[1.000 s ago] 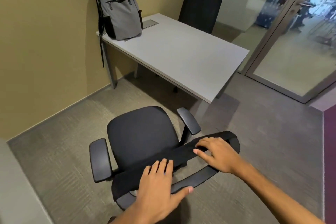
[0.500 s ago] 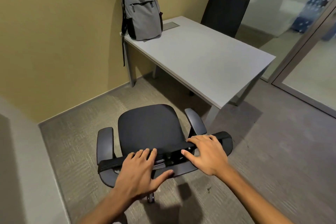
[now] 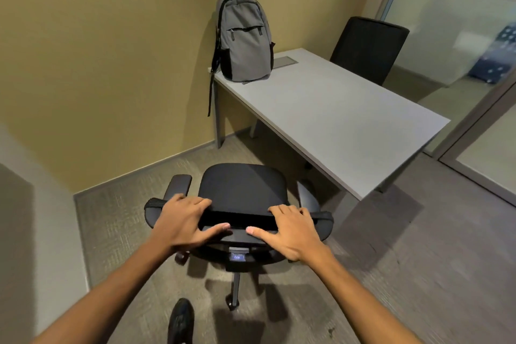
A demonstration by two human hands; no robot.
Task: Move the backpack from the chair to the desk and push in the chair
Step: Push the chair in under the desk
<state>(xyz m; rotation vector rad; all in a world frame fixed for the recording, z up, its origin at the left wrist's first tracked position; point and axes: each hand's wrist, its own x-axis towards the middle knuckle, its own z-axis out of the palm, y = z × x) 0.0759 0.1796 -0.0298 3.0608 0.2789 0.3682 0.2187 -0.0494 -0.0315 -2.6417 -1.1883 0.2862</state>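
A grey backpack [image 3: 244, 42] stands upright on the far left corner of the white desk [image 3: 335, 120], leaning against the yellow wall. A black office chair [image 3: 243, 186] with armrests stands on the carpet in front of the desk, its seat outside the desk's edge. My left hand [image 3: 185, 222] grips the left part of the chair's backrest top, fingers over the rim and thumb behind. My right hand [image 3: 290, 232] grips the right part of the same backrest in the same way.
A second black chair [image 3: 368, 49] stands behind the desk's far side. A glass partition and door frame [image 3: 474, 131] run along the right. A wall [image 3: 22, 232] juts in at the left. My dark shoe [image 3: 181, 321] is on the carpet below the chair.
The chair has turned so its backrest faces me squarely, and it sits closer to the desk's left part. My hands have slid into a symmetric grip on the backrest; the view has shifted left.
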